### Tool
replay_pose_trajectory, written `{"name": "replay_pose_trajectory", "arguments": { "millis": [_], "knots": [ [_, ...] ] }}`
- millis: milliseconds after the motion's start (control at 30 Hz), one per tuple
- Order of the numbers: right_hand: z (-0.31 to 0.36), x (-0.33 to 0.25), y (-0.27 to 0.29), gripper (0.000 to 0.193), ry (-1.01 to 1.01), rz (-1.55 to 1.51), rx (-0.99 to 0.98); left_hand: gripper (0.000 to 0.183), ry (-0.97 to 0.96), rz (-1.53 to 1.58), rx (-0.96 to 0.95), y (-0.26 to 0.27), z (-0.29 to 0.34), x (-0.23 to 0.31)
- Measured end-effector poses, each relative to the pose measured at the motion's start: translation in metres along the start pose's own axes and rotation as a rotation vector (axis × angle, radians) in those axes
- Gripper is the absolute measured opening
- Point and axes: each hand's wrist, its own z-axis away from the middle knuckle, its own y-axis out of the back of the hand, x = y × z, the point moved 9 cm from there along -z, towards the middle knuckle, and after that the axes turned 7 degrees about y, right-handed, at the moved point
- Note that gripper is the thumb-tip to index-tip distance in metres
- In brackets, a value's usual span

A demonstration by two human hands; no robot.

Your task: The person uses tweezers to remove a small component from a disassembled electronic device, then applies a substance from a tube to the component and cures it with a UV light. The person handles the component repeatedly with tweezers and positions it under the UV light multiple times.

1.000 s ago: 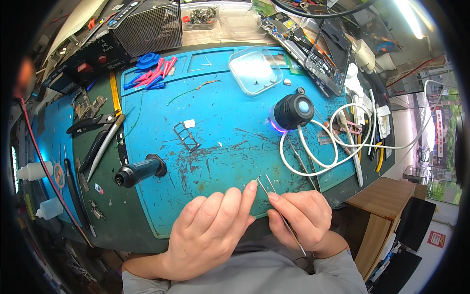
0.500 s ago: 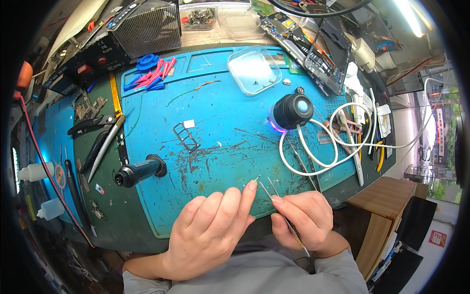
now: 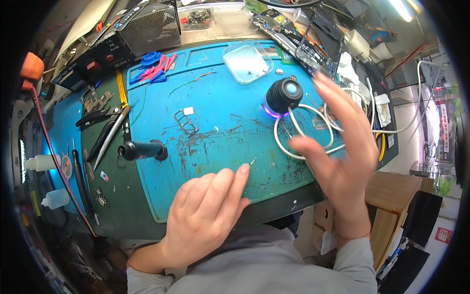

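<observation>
The left hand (image 3: 208,215) is lying flat, fingers together, on the scuffed blue rubber work mat (image 3: 220,112), fingertip beside a tiny metal part (image 3: 253,160), while the empty right hand (image 3: 340,147) is hovering spread wide.

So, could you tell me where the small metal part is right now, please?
In the head view the small metal part lies on the blue mat, just beyond the left hand fingertips and left of the raised right hand.

Both hands are bare; the left hand (image 3: 205,215) and right hand (image 3: 338,147) emerge from long grey sleeves (image 3: 352,264).
</observation>
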Motion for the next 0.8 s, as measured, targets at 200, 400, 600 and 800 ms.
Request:
{"name": "replay_pose_trajectory", "arguments": {
  "millis": [200, 400, 600, 800],
  "knots": [
    [-0.009, 0.018, -0.027, 0.051, -0.108, 0.104, -0.066, 0.044, -0.047, 0.003, 0.141, 0.01, 0.0, 0.0],
    [-0.003, -0.005, 0.003, 0.052, -0.067, -0.106, 0.006, 0.043, -0.023, 0.004, 0.187, 0.012, 0.001, -0.003],
    [0.014, -0.032, -0.006, 0.052, -0.016, -0.326, -0.132, 0.045, -0.019, 0.019, 0.217, 0.011, 0.001, -0.003],
    [0.015, -0.031, -0.007, 0.055, 0.015, -0.28, -0.04, 0.048, 0.001, 0.085, 0.247, 0.014, 0.002, -0.005]
  ]
}}
